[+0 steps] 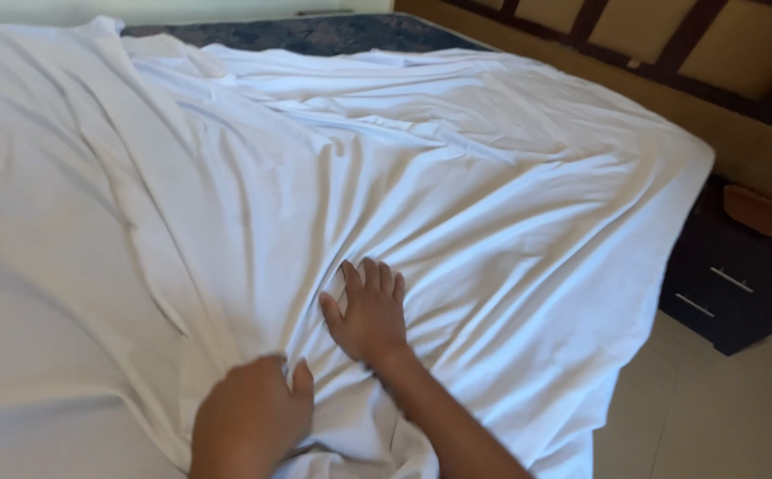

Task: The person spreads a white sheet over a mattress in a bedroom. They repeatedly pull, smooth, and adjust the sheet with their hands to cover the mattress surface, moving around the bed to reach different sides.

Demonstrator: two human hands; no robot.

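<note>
Head view: rumpled white cotton bed sheet (pixel 457 151) spreads away from both hands, long folds running up-left. Right hand (pixel 366 310) open, flat on sheet, fingers spread. Left hand (pixel 253 421) nearer cam, closed, bunching sheet edge. Dark wooden nightstand (pixel 741 284) to right, well apart; nothing in the way.

Bed (pixel 315 35) with rumpled white sheet (pixel 457 177) over seemingly dark patterned mattress.
</note>
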